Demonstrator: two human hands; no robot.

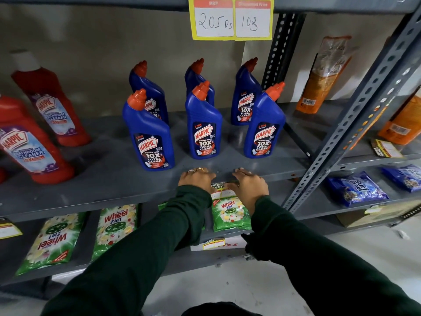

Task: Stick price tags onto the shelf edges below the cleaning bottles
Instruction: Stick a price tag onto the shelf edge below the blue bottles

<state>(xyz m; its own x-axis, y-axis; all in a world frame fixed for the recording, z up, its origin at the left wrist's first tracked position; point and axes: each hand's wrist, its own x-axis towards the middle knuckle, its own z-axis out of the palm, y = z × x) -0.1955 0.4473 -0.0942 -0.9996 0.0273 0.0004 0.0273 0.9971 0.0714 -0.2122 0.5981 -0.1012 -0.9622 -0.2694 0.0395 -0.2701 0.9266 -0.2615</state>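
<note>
— Where's the price tag (222, 189)?
— On the shelf edge (114, 197), under the blue Harpic bottles (204, 124).
— And the hands?
— Left hand (197, 179) and right hand (248, 184) flank it, fingers curled over the edge, pinching nothing.

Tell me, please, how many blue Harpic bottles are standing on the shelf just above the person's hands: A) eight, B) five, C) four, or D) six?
D: three blue Harpic bottles stand in a front row and three more behind them, all upright on the grey shelf, above the edge where the left hand and right hand press a price tag.
</note>
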